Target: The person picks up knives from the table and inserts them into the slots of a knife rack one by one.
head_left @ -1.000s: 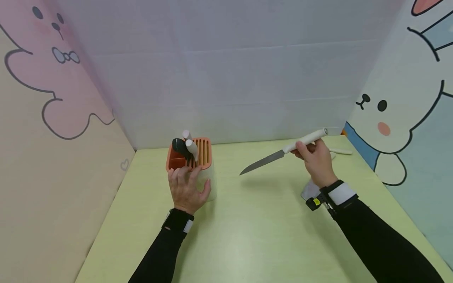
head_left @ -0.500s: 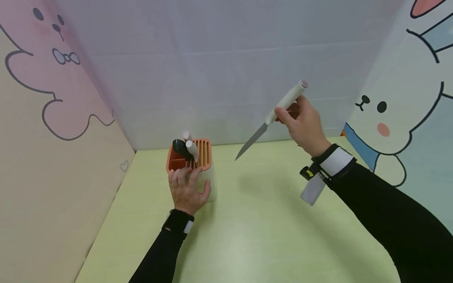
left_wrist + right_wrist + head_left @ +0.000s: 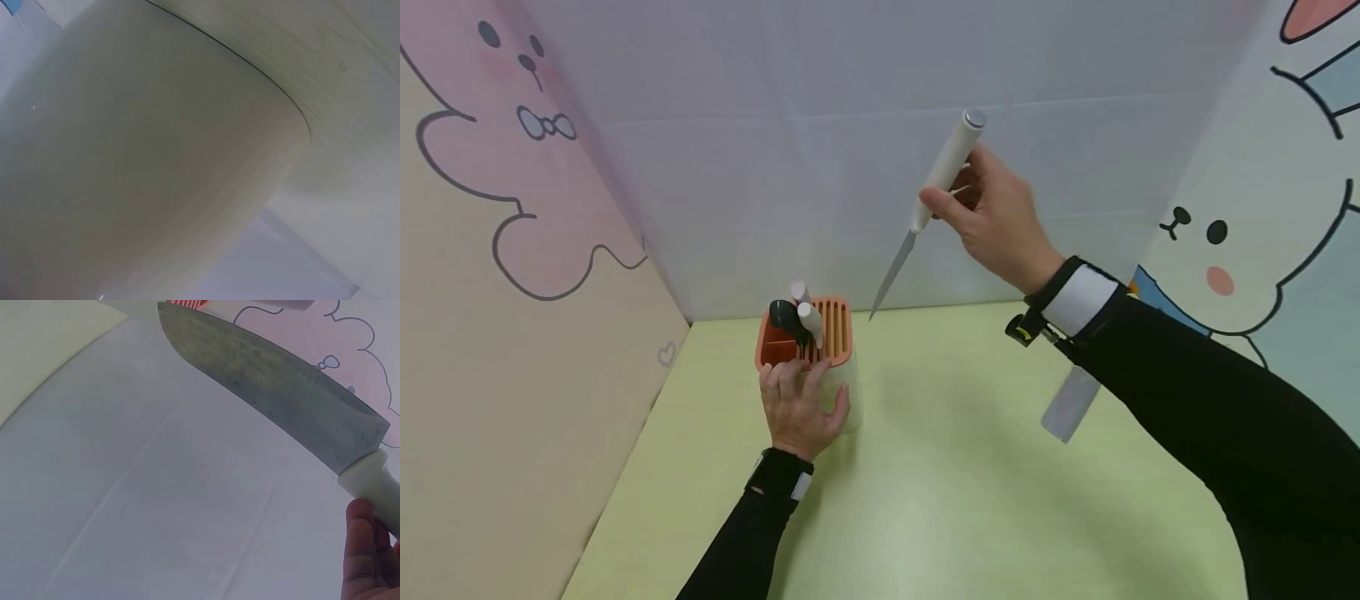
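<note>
My right hand (image 3: 1003, 221) pinches the white handle of a knife (image 3: 946, 171) above the table, its blade slanting down to the left with the tip right of the holder. In the right wrist view the broad grey blade (image 3: 281, 390) extends from the handle, and fingers (image 3: 361, 550) grip that handle. My left hand (image 3: 801, 412) rests against the front of a pale holder (image 3: 853, 400) with an orange slotted top, fingertips at its rim. Two white handles and a dark green one stand in the holder. The left wrist view is filled by the holder's pale wall (image 3: 144, 150).
A flat grey blade-like piece (image 3: 1070, 404) lies on the pale green table (image 3: 925, 500), partly under my right forearm. A pale wall stands behind the table, and printed cartoon panels flank it on both sides.
My right hand has lifted the knife up and leftward, toward the holder, and its blade has turned steeper, tip down. My left hand stays at the holder.
</note>
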